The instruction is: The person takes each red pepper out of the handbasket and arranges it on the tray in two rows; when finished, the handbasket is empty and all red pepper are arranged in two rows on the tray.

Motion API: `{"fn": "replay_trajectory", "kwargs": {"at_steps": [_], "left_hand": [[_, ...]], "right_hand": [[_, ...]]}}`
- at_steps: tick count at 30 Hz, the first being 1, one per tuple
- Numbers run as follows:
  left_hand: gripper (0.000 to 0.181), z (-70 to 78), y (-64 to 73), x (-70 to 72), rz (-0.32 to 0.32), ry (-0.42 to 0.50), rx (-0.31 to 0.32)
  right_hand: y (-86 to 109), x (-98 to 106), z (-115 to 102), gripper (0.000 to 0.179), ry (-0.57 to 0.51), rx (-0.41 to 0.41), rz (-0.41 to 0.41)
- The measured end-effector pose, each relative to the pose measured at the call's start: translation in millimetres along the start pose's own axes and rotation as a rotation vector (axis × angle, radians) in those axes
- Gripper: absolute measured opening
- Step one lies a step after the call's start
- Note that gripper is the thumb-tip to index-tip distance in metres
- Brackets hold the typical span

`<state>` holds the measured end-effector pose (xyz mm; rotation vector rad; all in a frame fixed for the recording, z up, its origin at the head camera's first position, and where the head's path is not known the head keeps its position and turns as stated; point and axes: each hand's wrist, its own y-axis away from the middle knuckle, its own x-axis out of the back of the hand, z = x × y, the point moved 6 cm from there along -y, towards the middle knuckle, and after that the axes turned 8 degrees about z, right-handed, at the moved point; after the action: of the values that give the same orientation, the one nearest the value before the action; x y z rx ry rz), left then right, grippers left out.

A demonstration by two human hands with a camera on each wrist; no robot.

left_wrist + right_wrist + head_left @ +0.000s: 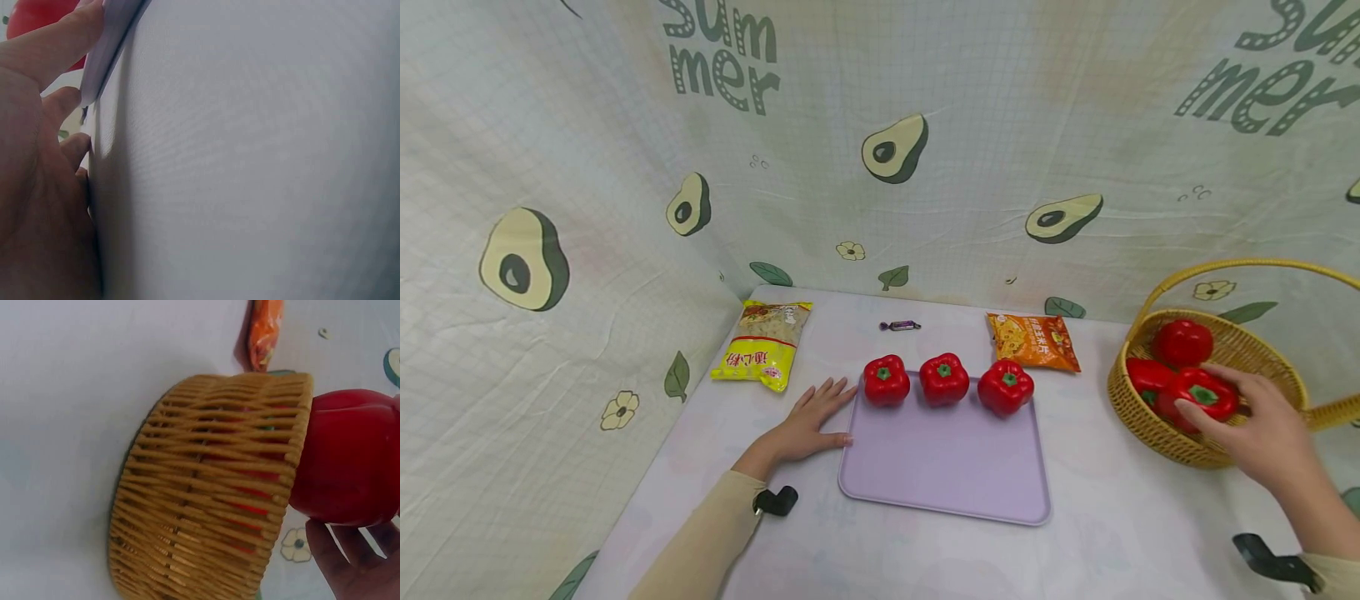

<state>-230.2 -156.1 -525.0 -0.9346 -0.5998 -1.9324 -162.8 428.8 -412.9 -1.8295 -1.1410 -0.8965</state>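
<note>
My right hand (1266,429) grips a red bell pepper (1206,398) over the wicker basket (1157,437), thumb on its near side and fingers behind it. In the right wrist view this pepper (353,456) shows at the basket's rim, with fingers (331,550) against it. Two more red peppers (1182,342) lie inside the basket. My left hand (805,429) rests with fingers spread at the left edge of the purple tray (943,462); its thumb touches the tray's rim in the left wrist view. Three red peppers (943,379) stand in a row along the tray's far edge.
A yellow food bag (763,343) lies at the back left, and a small purple-wrapped candy (899,326) behind the tray. An orange snack bag (1034,342) is between tray and basket. The basket's tall handle (1247,263) arches up, and a printed cloth hangs behind the table.
</note>
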Motion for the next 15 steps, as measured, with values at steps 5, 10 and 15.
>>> {"fn": "replay_trajectory", "kwargs": {"at_steps": [5,10,15], "left_hand": [[0.085,0.8,-0.3,0.0,0.005,-0.001,-0.01],[0.085,0.9,0.1,0.7,0.005,-0.004,-0.007],[0.085,-0.2,-0.2,0.0,0.005,-0.008,-0.002]], "right_hand": [[3.0,1.9,-10.3,0.08,-0.012,0.027,0.007],[5.7,2.5,-18.7,0.078,-0.022,0.041,0.013],[9.0,-0.8,-28.4,0.078,-0.045,0.076,-0.011]]}}
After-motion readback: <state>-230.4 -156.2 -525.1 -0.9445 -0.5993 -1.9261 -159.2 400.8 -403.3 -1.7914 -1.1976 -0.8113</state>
